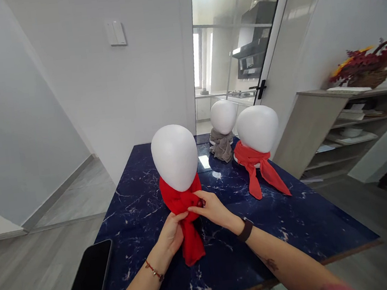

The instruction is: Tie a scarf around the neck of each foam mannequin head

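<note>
A white mannequin head (175, 154) stands upright near the middle of the table, with a red scarf (193, 244) wrapped about its neck. One end of the scarf hangs down the front onto the tabletop. My left hand (172, 232) pinches the scarf at the front, below the chin, between thumb and fingers. Just to the right, my right hand (211, 207) grips the cloth at the same spot, thumb toward the left hand. The fingertips of both hands are partly hidden in the folds.
On the dark blue marbled table (132, 218), a mannequin head with a coral scarf (251, 163) stands at the right, and one with a grey scarf (221, 146) behind it. A black phone (87, 285) lies at the left edge. Shelves (322, 134) stand beyond the right side.
</note>
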### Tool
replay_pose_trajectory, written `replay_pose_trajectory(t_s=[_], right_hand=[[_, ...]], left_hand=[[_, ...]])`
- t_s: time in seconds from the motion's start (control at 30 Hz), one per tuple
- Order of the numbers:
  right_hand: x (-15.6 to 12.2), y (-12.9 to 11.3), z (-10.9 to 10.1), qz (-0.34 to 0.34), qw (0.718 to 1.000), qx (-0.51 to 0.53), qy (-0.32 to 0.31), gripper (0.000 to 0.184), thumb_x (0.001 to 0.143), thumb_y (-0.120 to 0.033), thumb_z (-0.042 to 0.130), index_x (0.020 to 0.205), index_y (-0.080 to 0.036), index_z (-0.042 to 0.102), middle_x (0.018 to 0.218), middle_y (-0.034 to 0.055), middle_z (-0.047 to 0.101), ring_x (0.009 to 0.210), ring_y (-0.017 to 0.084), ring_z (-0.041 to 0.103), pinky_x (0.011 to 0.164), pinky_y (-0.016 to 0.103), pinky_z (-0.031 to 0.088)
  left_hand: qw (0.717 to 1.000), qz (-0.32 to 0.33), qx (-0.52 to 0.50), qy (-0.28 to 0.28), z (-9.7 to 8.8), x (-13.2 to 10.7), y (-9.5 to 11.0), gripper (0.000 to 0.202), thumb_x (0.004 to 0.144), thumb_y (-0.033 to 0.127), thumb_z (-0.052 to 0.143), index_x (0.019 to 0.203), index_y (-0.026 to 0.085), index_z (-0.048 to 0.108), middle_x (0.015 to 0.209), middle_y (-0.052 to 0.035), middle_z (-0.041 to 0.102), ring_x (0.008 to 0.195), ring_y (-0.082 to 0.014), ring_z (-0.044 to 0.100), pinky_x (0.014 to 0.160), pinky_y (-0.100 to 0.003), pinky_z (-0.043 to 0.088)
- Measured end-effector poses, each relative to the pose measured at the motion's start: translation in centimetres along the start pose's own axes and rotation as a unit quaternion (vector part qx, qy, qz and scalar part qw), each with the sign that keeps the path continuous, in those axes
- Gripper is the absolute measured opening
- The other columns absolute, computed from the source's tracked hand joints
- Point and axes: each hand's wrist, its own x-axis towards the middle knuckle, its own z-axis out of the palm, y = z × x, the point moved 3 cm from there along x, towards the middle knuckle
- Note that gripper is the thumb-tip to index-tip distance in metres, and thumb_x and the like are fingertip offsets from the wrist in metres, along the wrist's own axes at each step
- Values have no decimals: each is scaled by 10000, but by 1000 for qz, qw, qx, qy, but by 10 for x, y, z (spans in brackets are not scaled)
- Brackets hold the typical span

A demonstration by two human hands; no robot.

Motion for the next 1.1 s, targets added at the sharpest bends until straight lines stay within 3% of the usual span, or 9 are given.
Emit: replay_pose_trajectory(t_s=[0.07,0.2,0.3,0.43,0.63,0.8,0.93,1.1], right_hand=[[2,6,0,18,998,67,12,184,775,-304,596,905,-184,647,815,17,626,703,141,524,671,275,425],[10,13,-10,57,967,233,86,169,765,-291,576,908,-202,573,736,-31,570,624,104,501,577,225,400],[15,17,-12,97,935,322,113,195,754,-316,590,910,-228,512,659,-69,513,507,71,441,490,201,336],[22,25,-15,129,897,394,151,260,736,-347,612,924,-254,457,741,-60,578,543,77,514,515,201,375],[44,37,-38,130,846,465,224,250,703,-251,629,893,-264,468,818,-62,612,586,66,537,550,194,409],[60,42,-59,110,801,536,245,235,705,-187,614,867,-278,471,865,-65,627,752,92,603,688,241,466],[61,42,-63,99,804,539,232,186,726,-192,592,854,-278,488,866,-61,633,779,103,602,724,274,476],[44,21,-61,96,846,508,131,229,705,-255,653,909,-257,550,876,-29,624,749,116,580,653,244,464]], left_hand=[[1000,3,21,-14,1,-2,1,415,635,65,717,1037,136,646,910,-69,729,784,-168,668,817,-283,488],[995,-10,98,-35,1,-4,1,501,546,101,814,1015,116,638,994,-105,712,839,-183,663,821,-280,479],[989,13,146,-7,-3,-3,1,561,479,112,848,997,116,633,977,-103,713,829,-186,660,801,-282,486],[980,63,181,48,-14,-1,4,561,448,159,862,956,131,628,959,-96,710,803,-191,659,757,-299,507],[961,86,233,117,-33,3,16,386,392,215,831,598,161,509,573,15,626,514,-115,564,526,-228,449],[935,160,260,180,-44,2,28,272,458,167,668,612,196,445,498,87,516,435,-72,454,439,-175,332],[934,174,243,195,-41,-3,29,212,491,143,573,638,200,431,512,93,480,434,-62,420,436,-166,301],[952,105,267,105,-24,-7,16,288,560,223,708,755,196,497,661,48,583,536,-101,541,542,-220,425]])
